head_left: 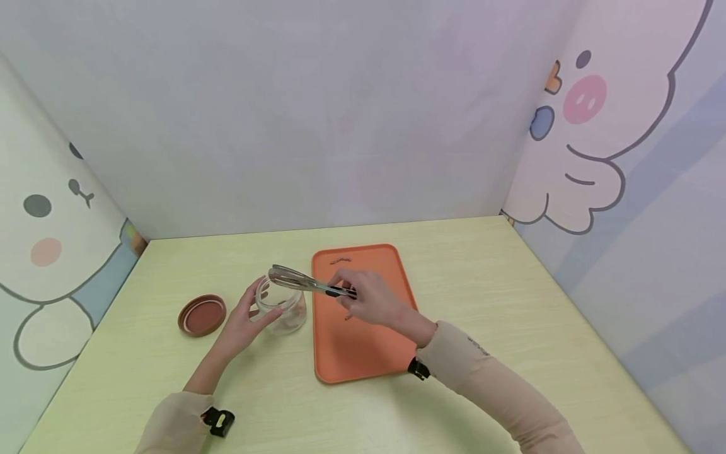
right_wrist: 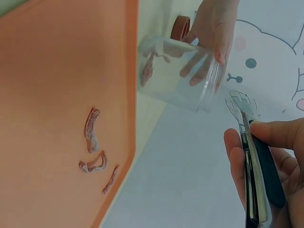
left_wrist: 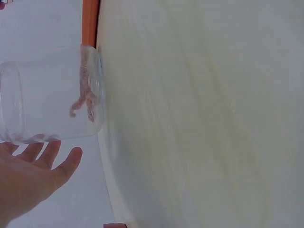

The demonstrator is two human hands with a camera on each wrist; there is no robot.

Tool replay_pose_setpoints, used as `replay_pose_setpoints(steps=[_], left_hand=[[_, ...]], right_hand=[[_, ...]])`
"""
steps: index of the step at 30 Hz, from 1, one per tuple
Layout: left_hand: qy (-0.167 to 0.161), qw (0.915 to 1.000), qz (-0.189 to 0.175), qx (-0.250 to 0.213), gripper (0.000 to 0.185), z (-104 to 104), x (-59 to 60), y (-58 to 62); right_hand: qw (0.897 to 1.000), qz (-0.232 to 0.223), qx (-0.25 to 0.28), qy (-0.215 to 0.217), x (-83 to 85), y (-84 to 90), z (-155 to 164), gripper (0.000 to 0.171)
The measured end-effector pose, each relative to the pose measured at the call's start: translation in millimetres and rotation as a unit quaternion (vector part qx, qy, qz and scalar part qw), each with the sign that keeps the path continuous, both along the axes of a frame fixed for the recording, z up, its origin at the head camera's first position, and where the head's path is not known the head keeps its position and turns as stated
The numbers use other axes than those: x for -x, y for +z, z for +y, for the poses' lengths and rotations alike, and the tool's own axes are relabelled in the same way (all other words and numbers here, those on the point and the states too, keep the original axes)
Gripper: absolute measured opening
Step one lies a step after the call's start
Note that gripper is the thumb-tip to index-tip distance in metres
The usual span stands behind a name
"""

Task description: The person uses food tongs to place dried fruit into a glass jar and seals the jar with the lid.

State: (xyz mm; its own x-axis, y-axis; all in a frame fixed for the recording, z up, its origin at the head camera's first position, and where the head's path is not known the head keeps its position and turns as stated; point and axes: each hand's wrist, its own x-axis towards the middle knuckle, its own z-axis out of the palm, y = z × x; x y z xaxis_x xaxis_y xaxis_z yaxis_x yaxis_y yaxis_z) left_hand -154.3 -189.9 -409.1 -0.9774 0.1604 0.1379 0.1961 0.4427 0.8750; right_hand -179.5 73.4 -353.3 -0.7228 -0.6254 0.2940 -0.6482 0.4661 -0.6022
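Note:
My left hand [head_left: 242, 329] holds a clear jar [head_left: 293, 315] near its rim, thumb on the near side and fingers round the far side. Reddish-brown dried strips [left_wrist: 84, 92] lie at the bottom of this jar, seen through its wall in the left wrist view. In my right hand [head_left: 371, 299] is a pair of metal tongs [head_left: 306, 284] with dark grips, its tips over the jar's mouth. No strip shows clearly between the tips. Several similar strips [right_wrist: 91, 130] lie on the orange tray [head_left: 340, 359], below and beyond the right hand.
A round brown lid [head_left: 203, 315] lies on the table [head_left: 499, 328] left of the jar. The tray stands just right of the jar. Walls with cartoon animals [head_left: 584, 101] enclose the table at the back and sides.

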Motion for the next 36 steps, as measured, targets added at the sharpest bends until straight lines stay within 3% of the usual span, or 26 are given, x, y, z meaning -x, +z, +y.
replay_pose_setpoints(steps=[3,7,15,26,36], left_hand=[[0.002,1.0,-0.001,0.001,0.071,1,-0.6,0.6],[0.003,1.0,0.0,0.0,0.072,1,-0.8,0.9],[0.001,1.0,0.003,-0.003,0.072,1,-0.7,1.1],[-0.002,1.0,0.002,-0.006,0.072,0,1.0,-0.6],[-0.001,1.0,0.007,-0.005,0.071,-1,2.5,-1.3]], right_hand=[[1.0,0.025,0.005,-0.01,2.2,0.8,6,0.02],[1.0,0.018,0.019,-0.018,5.3,3.1,19,0.021],[0.993,0.072,0.003,-0.09,14.8,1.0,48,0.021],[0.989,0.053,0.004,-0.141,29.7,-20.0,77,0.021],[0.986,0.039,-0.015,-0.159,35.5,-36.7,89,0.024]])
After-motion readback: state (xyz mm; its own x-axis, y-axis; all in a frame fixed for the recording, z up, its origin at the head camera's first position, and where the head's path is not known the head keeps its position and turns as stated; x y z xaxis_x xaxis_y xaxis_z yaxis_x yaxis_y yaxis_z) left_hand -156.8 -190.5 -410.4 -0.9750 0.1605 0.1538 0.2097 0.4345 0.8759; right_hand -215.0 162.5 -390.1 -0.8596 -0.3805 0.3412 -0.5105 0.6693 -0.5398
